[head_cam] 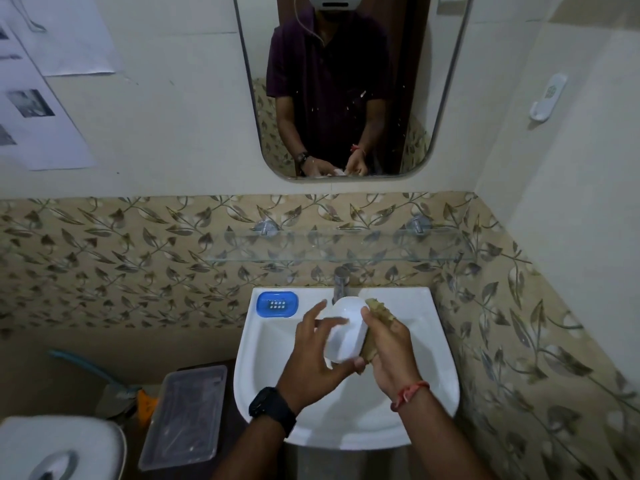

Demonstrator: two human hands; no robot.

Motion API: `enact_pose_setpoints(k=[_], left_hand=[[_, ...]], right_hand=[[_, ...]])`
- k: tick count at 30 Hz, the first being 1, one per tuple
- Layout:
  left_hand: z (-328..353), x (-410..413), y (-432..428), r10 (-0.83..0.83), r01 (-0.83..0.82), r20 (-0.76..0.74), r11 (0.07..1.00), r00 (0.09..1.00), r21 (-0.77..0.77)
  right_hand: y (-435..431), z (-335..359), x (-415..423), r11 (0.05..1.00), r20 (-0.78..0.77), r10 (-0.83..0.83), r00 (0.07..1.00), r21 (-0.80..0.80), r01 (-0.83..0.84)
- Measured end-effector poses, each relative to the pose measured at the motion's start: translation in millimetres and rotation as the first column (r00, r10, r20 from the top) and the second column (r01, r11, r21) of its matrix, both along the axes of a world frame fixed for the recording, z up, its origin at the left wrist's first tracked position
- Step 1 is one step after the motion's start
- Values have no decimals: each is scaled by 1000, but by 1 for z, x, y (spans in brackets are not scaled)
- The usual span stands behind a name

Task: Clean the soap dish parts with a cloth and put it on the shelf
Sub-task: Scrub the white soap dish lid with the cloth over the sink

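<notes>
I am holding the white tray point(346, 330) over the sink point(440, 375), in front of the tap point(341, 282). My left hand point(311, 355) is clamping it: fingers spread across its near face, thumb under the lower end. My right hand point(388, 351) is closed on the cloth point(379, 311), which is pressing against the tray's right edge. The cloth is bunching above my thumb and showing again below the tray's lower corner, so I judge it is wrapping that side; how far it reaches behind the tray I cannot tell from this angle.

The tray's long axis is running from upper right, near the tap, down to lower left toward my left palm. It is tilting, open face turned toward me and to the right.

The blue insert point(277, 304) is lying flat on the sink's back left corner, well apart from both hands and nearer the left one. Its long axis is running left to right, along the wall.

The glass shelf point(346, 245) is sitting above the tap, directly beyond the tray. It is carrying nothing that I can see.

Judgement: wiping of the tray is in hand; the insert is not yet picked up. The next reach turns on the insert lying up and to the left of the left hand, which is occupied with the tray.
</notes>
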State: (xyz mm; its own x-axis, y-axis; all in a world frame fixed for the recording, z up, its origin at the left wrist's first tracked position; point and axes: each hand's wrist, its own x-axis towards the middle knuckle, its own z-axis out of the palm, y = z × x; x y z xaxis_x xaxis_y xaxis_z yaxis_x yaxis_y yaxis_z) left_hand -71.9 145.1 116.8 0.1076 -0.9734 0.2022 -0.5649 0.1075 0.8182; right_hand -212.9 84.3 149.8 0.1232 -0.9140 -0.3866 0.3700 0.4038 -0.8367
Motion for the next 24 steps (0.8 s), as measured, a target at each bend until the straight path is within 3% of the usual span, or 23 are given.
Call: enact_pose_setpoints(k=[2,4,7,11,13,16,19,21,24], left_hand=[[3,-1,0,148,-132,-314,989,938,71],[0,-2,-1,195,-146,-527,980,827,133],[-2,-8,-6,200,-141,-443,976,874,163],[-11,-9,-9,269,-256,-459,962,847,90],[-17,-3,-10,317,-319,-391,946,864,62],[-18,4,-4,307,-317,-249,948,919,-1],[-17,4,-2,247,-252,-162,968,955,-7],[-15,0,-1,225,-231,-131,973,965,-26],[-12,-8,1,191,-196,-65,977,979,-79]], right_hand=[[-3,1,-1,1000,3,-6,1000,26,6],[-3,2,1,1000,-1,-4,1000,12,4],[0,7,7,1000,-60,21,998,-10,-22],[-3,5,1,998,-52,46,998,37,-44],[-6,2,-8,999,-81,4,997,41,-1],[-16,8,-21,992,-171,-103,980,-87,89],[-28,24,-20,964,-279,-126,952,-259,52],[-32,32,-12,943,-429,-93,898,-328,-59],[-26,32,5,882,-761,-24,649,-322,-345]])
